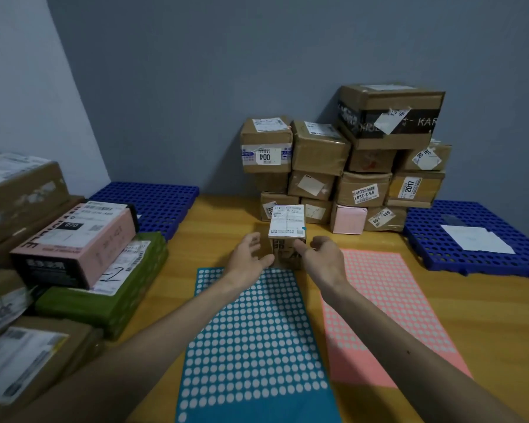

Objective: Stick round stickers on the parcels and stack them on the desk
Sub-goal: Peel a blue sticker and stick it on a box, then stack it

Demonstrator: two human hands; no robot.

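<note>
1. Fingers [252, 239] of the left hand [249, 254] are spread and loosely bent beside the left face of a small parcel [287, 236]. The thumb reaches toward its lower front, and no firm grip shows.
2. On the right hand [321, 256], the thumb lies against the parcel's front right edge and the other fingers are tucked at its right side. Whether they pinch the parcel cannot be told.
3. The parcel stands upright on the desk [220, 221] between the two hands, long axis vertical and white label on top. It sits just past the far edge of the teal sheet [257, 346], with the pink sheet [388, 300] to its right.
4. A teal sticker [303, 228] sits at the right edge of the label, so the sticking step looks done for this parcel.
5. The stack [318, 148] rises against the wall directly beyond the parcel, ahead of the fingers and slightly to the right. Both hands are equally near the parcel, and the right hand is on the stack's side. The coming move is likely a carry away from the person.
6. Tall and narrow, the parcel could tip if held low on one side only.
7. More parcels [74, 239] lie heaped at the left.
</note>
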